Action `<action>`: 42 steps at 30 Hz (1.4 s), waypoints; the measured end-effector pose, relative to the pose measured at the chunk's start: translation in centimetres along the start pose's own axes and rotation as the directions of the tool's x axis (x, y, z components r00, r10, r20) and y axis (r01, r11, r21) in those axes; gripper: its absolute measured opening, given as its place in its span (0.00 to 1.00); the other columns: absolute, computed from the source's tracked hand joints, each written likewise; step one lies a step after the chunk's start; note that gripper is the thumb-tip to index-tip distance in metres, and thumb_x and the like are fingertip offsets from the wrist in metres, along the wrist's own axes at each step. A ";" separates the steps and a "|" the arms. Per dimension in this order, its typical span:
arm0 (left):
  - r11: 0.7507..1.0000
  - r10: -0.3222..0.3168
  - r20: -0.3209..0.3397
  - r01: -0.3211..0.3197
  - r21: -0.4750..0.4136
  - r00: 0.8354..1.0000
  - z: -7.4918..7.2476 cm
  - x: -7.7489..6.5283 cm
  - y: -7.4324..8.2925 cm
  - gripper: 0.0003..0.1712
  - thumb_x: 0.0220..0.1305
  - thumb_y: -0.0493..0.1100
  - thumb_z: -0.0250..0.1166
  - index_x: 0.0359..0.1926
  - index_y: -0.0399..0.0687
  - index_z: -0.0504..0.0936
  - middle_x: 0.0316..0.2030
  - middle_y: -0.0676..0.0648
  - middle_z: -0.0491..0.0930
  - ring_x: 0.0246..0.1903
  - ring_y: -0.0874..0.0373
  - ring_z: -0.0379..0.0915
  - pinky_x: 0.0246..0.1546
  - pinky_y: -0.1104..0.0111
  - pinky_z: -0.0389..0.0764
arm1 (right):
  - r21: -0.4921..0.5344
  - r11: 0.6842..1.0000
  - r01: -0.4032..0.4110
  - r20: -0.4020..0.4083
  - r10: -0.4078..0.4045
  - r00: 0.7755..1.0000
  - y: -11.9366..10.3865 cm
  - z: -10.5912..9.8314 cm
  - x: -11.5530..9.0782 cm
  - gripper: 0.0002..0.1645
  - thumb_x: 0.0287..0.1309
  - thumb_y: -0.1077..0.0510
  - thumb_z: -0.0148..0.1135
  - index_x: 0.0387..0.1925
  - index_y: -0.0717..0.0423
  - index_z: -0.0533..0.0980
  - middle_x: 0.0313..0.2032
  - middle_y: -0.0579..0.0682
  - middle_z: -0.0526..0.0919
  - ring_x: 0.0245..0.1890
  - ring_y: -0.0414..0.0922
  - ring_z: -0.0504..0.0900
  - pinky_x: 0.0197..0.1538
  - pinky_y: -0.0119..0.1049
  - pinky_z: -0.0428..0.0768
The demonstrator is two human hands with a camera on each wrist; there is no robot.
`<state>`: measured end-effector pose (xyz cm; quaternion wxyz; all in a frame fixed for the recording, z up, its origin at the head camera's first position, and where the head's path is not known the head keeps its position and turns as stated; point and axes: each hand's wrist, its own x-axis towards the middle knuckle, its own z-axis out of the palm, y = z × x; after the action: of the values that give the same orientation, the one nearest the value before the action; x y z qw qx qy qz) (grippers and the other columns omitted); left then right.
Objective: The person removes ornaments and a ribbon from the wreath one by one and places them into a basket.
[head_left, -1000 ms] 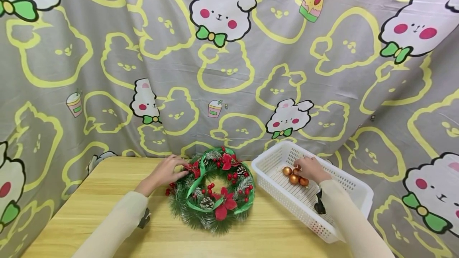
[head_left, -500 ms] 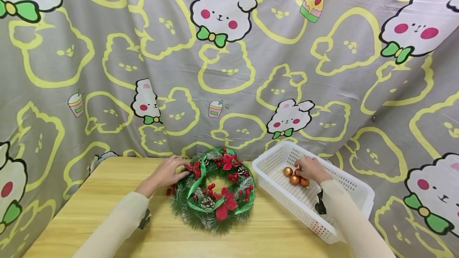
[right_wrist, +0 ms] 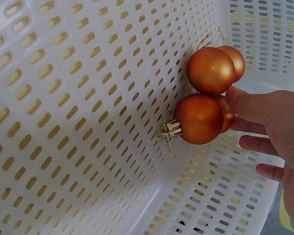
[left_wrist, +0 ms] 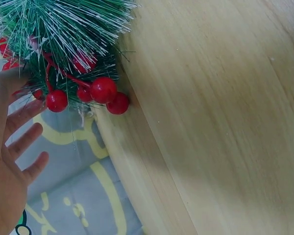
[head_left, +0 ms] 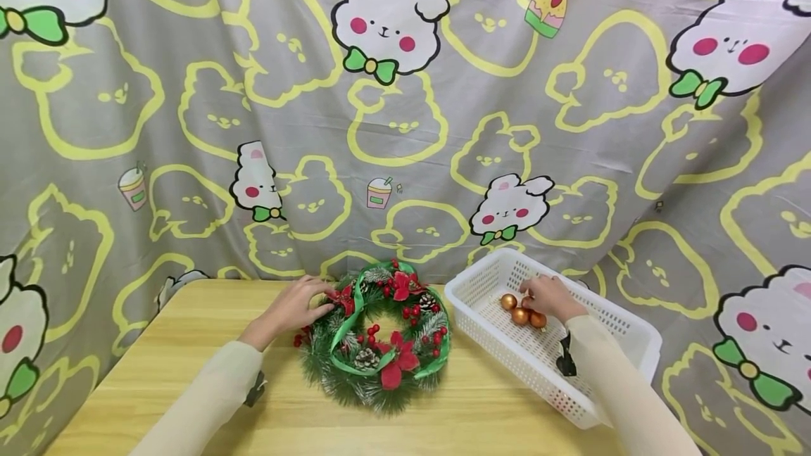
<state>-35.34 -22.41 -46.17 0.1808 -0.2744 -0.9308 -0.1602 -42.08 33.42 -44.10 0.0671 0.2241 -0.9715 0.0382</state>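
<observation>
A green Christmas wreath (head_left: 319, 368) with red flowers, berries, pinecones and a green ribbon lies on the table. At its upper left edge, my left hand (head_left: 296, 307) pinches a red flower's edge between thumb and forefinger, the other fingers loose; greenery and red berries (left_wrist: 103, 90) partly hide those fingertips in the left wrist view. Inside a white plastic basket, my right hand (head_left: 550, 298) has thumb and forefinger on a copper Christmas bauble (right_wrist: 227, 115), mostly hidden behind another bauble (right_wrist: 198, 120). Two more baubles (right_wrist: 210, 71) touch this cluster.
The white perforated basket (head_left: 488, 340) stands slanted to the right of the wreath, its walls around my right hand. A wooden table (head_left: 190, 343) lies beneath, and a grey patterned curtain (head_left: 418, 181) hangs right behind its far edge.
</observation>
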 end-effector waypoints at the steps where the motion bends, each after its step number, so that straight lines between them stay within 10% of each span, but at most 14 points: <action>1: 1.000 0.001 -0.002 -0.001 -0.003 1.000 0.0 0.0 0.0 0.14 0.65 0.47 0.71 0.50 0.47 0.87 0.52 0.43 0.86 0.59 0.38 0.76 0.60 0.40 0.77 | 0.002 1.000 -0.003 0.005 0.003 1.000 0.0 -0.1 0.0 0.14 0.55 0.61 0.73 0.44 0.61 0.86 0.33 0.55 0.87 0.33 0.49 0.81 0.45 0.58 0.79; 17: 1.000 0.006 -0.022 -0.006 -0.016 1.000 0.2 0.0 -0.2 0.14 0.65 0.46 0.71 0.50 0.48 0.88 0.53 0.41 0.86 0.59 0.37 0.76 0.60 0.40 0.77 | 0.220 0.976 -0.012 -0.045 0.022 0.999 -1.3 -3.3 2.7 0.17 0.59 0.61 0.70 0.47 0.68 0.83 0.38 0.59 0.88 0.39 0.52 0.84 0.45 0.52 0.85; 28: 1.000 -0.001 -0.011 0.001 -0.025 1.000 0.3 -0.1 -0.3 0.13 0.66 0.46 0.71 0.49 0.49 0.88 0.54 0.41 0.85 0.61 0.36 0.75 0.61 0.39 0.76 | 0.499 0.865 0.049 -0.103 0.003 0.995 -8.0 -7.7 7.4 0.17 0.66 0.60 0.66 0.50 0.70 0.82 0.42 0.61 0.89 0.43 0.53 0.87 0.50 0.47 0.86; 42: 1.000 0.019 -0.028 -0.019 -0.023 0.999 0.6 0.1 -0.8 0.12 0.65 0.46 0.72 0.47 0.50 0.88 0.52 0.43 0.87 0.58 0.39 0.77 0.58 0.42 0.79 | 0.668 0.744 0.025 -0.009 -0.026 1.000 -15.6 -6.8 12.3 0.20 0.68 0.60 0.64 0.55 0.71 0.80 0.55 0.65 0.84 0.51 0.55 0.86 0.54 0.45 0.86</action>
<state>-36.00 -22.75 -46.77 0.1920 -0.2830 -0.9236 -0.1732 -45.37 14.88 -34.88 -0.0174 0.2464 -0.8904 0.3823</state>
